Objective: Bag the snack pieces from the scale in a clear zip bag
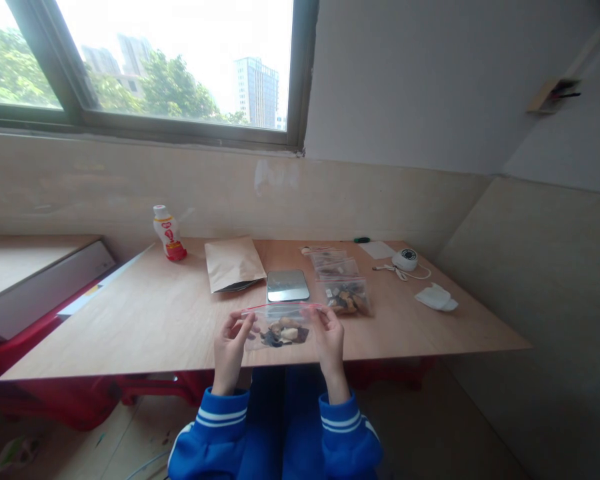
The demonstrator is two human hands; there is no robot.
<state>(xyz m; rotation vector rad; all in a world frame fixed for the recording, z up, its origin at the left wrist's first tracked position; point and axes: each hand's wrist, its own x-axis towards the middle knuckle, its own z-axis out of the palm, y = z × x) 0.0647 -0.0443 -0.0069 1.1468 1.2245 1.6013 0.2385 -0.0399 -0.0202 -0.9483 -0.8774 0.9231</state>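
Observation:
A clear zip bag (284, 333) with a red seal strip is stretched between my two hands at the table's front edge. Dark, tan and pale dried pieces lie inside it. My left hand (233, 343) pinches the bag's upper left corner between thumb and fingers. At the upper right corner, my right hand (328, 340) grips it the same way. Just beyond the bag sits a flat scale (288, 286) with a shiny plate. Right of the scale, several filled zip bags (349, 298) overlap in a row going back. A brown paper pouch (234, 262) lies left of the scale.
A white bottle with a red base (169, 233) stands at the back left. On the right are a small white fan-like device (405, 259) with a cable, a crumpled white tissue (436, 297), a white paper (377, 249) and a green object (362, 240). Red stools (150, 387) stand under the table.

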